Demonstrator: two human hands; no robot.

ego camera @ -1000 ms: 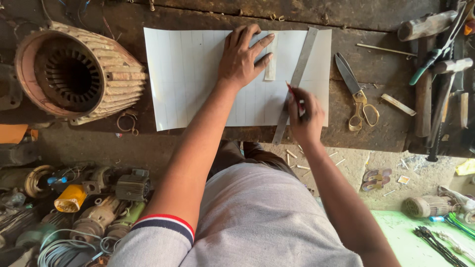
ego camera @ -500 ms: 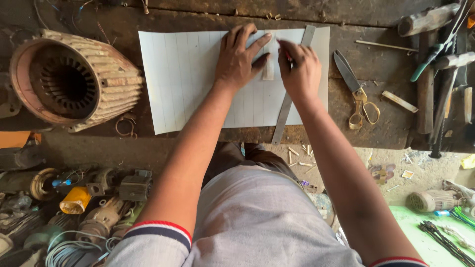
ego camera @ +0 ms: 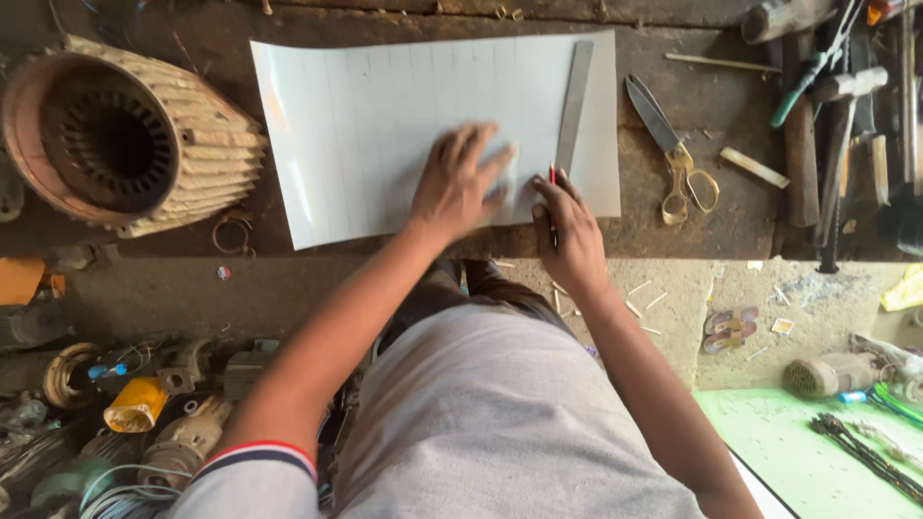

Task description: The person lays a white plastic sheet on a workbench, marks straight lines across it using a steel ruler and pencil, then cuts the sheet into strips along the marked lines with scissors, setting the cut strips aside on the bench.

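A white sheet (ego camera: 385, 115) ruled with faint vertical lines lies flat on the dark workbench (ego camera: 673, 221). My left hand (ego camera: 460, 183) presses on the sheet near its front edge, fingers spread and blurred. My right hand (ego camera: 569, 231) grips a red pen (ego camera: 552, 178) with its tip at the sheet's lower right part. A grey metal ruler (ego camera: 575, 101) lies upright along the sheet's right side, just above the pen. Neither hand touches the ruler.
A ribbed motor stator housing (ego camera: 125, 135) stands at the left. Scissors with yellow handles (ego camera: 673, 144) lie right of the sheet. Hammers and tools (ego camera: 836, 106) crowd the far right. Motor parts and wire (ego camera: 135, 413) lie on the floor below left, beside a green mat (ego camera: 798, 452).
Both hands have slid down the sheet toward its front edge. The pen went from the top of the ruler to its lower end. The small strip under my left hand is out of sight.
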